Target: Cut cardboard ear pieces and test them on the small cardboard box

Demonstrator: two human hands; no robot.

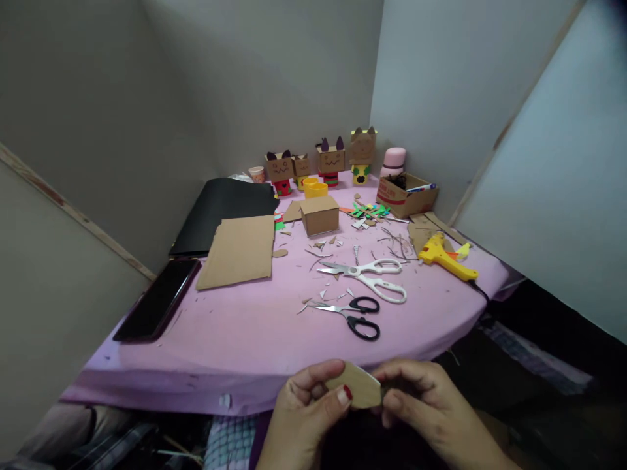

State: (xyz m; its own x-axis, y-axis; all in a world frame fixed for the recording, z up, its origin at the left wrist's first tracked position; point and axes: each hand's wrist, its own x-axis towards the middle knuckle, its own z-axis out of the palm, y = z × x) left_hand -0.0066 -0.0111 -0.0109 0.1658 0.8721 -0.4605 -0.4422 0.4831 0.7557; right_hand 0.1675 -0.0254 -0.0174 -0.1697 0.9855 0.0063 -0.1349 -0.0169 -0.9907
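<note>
A small cut piece of brown cardboard [365,386] is held just off the table's front edge. My left hand [313,405] pinches its left end between thumb and fingers, the thumb lying on top. At the right end, the bent fingers and thumb of my right hand [421,395] close on the piece's edge; the exact contact is partly hidden. On the table beyond lie black-handled scissors [362,318], and behind them white-handled scissors [379,277] with their blades slightly apart.
A pink cloth covers the table [235,333]. On the left are a phone [159,300], a cardboard sheet [240,251] and a black folder [225,212]. A cardboard box [320,217] stands mid-table among scraps. A yellow glue gun [448,258] lies right; several cardboard figures [332,160] stand behind.
</note>
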